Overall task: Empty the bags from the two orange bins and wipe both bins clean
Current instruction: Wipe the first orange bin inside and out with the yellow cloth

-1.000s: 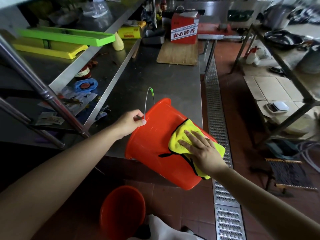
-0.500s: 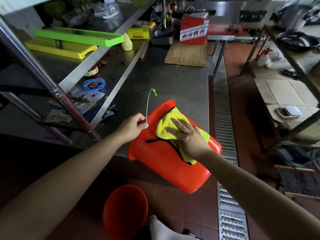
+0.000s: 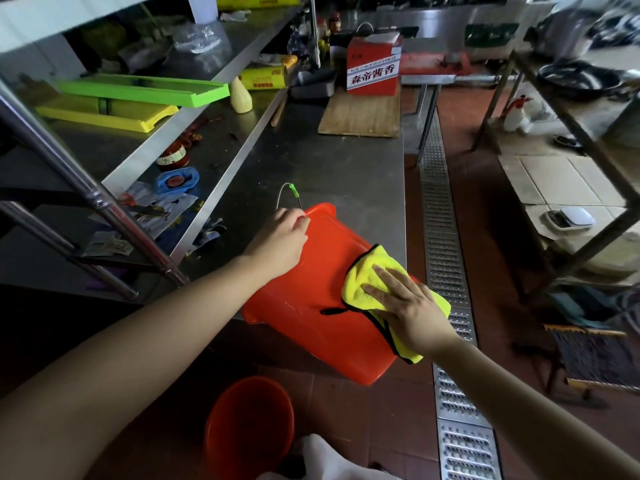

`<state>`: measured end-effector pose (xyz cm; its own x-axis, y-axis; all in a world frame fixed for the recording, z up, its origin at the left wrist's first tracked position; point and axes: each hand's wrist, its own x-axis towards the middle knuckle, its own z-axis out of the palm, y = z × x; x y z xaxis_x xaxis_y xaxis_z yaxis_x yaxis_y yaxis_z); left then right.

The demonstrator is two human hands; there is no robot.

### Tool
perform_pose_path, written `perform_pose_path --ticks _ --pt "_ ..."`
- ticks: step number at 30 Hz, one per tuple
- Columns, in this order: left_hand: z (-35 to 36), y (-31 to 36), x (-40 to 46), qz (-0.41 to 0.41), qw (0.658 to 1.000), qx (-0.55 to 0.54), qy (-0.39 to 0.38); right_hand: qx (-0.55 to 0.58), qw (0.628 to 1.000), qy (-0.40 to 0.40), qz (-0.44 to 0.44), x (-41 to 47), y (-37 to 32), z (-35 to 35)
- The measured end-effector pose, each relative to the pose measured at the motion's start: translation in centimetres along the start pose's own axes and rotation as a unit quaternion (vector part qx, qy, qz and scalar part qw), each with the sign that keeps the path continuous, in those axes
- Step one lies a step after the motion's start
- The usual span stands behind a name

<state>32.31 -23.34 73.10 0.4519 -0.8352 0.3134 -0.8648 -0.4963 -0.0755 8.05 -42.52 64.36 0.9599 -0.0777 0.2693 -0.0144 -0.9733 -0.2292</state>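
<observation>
Head view, looking down at two bare arms working over the corner of a steel table [image 3: 346, 174]. An orange bin [image 3: 311, 299] lies tipped on its side at the table edge, its smooth plastic wall facing up and its base jutting out past the edge toward the person. The left hand [image 3: 282, 237] rests on the bin near its rim, fingers curled and pinching the thin wire handle [image 3: 289, 194], which arches up just beyond the fingertips. The right hand [image 3: 405, 306] lies flat with fingers straight and spread, pressing a fluffy yellow cloth [image 3: 363, 278] with black edging against the bin's wall near its base. Below both hands, a second orange bin [image 3: 247, 427] stands upright on the red tiled floor [image 3: 391, 427]; its inside is dark and I cannot tell what it holds. White fabric [image 3: 322, 459] lies just beside it.
</observation>
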Motion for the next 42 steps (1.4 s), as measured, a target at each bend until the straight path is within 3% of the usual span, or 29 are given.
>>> perform_pose_path --ticks 2,4,9,12,20,29,32,35,38,42 --pt "-0.4 0.8 1.8 -0.063 0.994 0.028 -0.083 -0.002 1.000 0.004 -0.002 -0.2 -0.2 0.1" --pt "-0.6 1.0 2.5 -0.114 0.987 0.012 -0.116 -0.005 1.000 0.008 -0.002 -0.2 -0.4 0.4" --pt "0.0 -0.9 2.1 -0.211 0.965 -0.126 -0.088 0.004 1.000 0.007 -0.006 2.4 -1.5 1.1" --pt "0.2 -2.3 1.7 -0.229 0.950 -0.190 -0.094 0.023 0.999 -0.025 0.008 6.9 -2.9 1.5" --pt "0.7 -4.0 1.0 -0.280 0.921 -0.252 -0.096 0.062 0.996 -0.055 0.036 17.2 -5.7 2.3" --pt "0.0 -3.1 1.5 -0.290 0.922 -0.225 -0.120 0.047 0.998 -0.038 0.004 4.9 -0.4 0.7" --pt "-1.1 -3.0 2.8 -0.260 0.931 -0.148 -0.207 0.046 0.998 -0.028 0.013 1.4 0.7 0.7" --pt "-2.9 -2.0 5.2 -0.271 0.908 -0.117 -0.297 0.047 0.999 -0.008 0.006 0.4 0.5 0.6" --pt "-2.2 -0.4 7.7 -0.277 0.908 -0.158 -0.273 0.044 0.999 -0.004 0.001 0.3 -0.3 0.6" --pt "0.1 1.1 8.7 -0.349 0.889 -0.206 -0.215 0.032 0.999 0.013 -0.006 -0.4 -1.1 1.0"
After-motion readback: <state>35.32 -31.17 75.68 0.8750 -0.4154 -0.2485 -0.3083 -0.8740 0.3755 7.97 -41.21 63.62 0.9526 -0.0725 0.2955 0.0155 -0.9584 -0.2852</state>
